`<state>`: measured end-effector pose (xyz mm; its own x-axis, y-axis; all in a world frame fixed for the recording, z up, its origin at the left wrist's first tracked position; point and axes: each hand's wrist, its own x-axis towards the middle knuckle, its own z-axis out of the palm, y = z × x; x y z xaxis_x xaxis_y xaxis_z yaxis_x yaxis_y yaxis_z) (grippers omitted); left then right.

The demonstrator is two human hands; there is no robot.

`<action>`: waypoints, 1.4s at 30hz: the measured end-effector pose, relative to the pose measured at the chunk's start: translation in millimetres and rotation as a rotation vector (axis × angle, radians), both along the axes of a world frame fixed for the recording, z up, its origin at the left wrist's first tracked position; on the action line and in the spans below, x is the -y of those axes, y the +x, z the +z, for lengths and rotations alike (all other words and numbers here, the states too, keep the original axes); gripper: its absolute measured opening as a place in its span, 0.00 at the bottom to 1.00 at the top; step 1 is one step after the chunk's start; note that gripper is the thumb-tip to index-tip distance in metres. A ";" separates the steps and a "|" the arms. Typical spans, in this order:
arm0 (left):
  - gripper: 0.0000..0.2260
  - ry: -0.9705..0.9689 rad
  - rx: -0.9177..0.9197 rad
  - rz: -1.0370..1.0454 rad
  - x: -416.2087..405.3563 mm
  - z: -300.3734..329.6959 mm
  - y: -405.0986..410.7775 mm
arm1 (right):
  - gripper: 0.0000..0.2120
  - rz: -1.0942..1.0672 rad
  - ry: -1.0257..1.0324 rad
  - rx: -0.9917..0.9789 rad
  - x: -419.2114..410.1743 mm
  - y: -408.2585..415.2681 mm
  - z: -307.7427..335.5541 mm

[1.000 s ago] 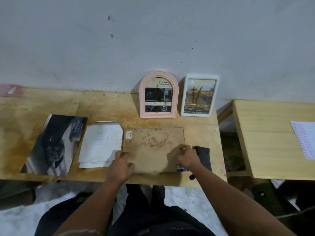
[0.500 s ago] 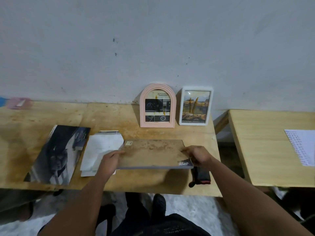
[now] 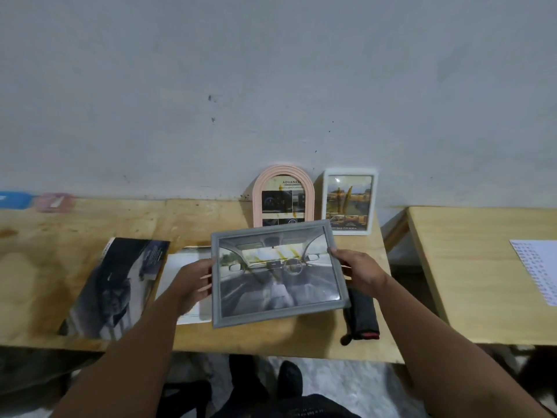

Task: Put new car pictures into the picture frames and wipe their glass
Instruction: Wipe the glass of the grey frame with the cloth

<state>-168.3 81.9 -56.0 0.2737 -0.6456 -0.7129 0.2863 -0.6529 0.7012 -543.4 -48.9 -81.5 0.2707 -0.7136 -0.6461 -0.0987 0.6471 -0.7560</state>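
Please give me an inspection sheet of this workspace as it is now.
Surface: stained plywood table; second table on the right.
Job's things: grey frame held face up, yellow streaks on its glass; pink frame and white frame lean on the wall; black cloth.
Clutter: car brochure, white papers, printed sheet.
Hands: left hand and right hand grip the grey frame's sides.
Cables: nothing seen.
Surroundings: grey wall.
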 end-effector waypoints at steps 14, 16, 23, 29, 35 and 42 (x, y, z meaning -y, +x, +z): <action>0.17 0.217 0.178 0.108 -7.5 -68.6 -30.9 | 0.26 -0.028 -0.120 -1.009 -63.4 -48.8 -70.2; 0.18 0.221 0.266 0.115 -2.6 -70.3 -32.1 | 0.31 0.078 0.006 -1.013 -73.3 -51.1 -81.4; 0.17 0.218 0.353 0.055 3.7 -71.0 -46.0 | 0.20 -0.218 0.089 -0.659 -87.8 -43.7 -92.5; 0.22 0.133 0.388 -0.068 13.5 -61.5 -53.3 | 0.08 -0.629 0.385 0.080 -80.4 -51.9 -55.0; 0.25 0.106 0.517 -0.328 -2.1 -59.6 -67.5 | 0.21 -0.594 0.469 0.415 -90.2 -46.7 -40.6; 0.27 0.060 0.749 -0.659 -54.2 -64.1 -59.7 | 0.23 -0.520 0.507 0.499 -121.5 -0.1 -46.1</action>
